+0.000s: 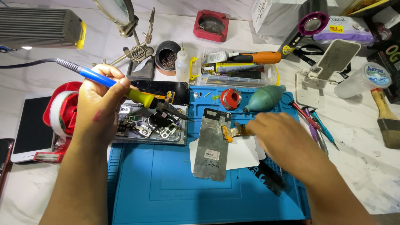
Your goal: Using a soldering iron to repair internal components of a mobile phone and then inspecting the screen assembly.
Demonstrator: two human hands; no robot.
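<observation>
Gripping the soldering iron (121, 85) like a fat pen, the left hand (98, 108) is closing tight round its blue and yellow handle. Its hot tip is pointing down at the open phone (150, 127), which is lying on the blue mat (166, 187) just beside that hand. The right hand (283, 141) is blurry, so I cannot tell how its grip is set; it is reaching to the orange ribbon (233, 131) on the silver screen panel (212, 143) in the middle of the mat. To do this well, I think the iron hand should be staying steady, keeping the tip away from fingers and the ribbon.
</observation>
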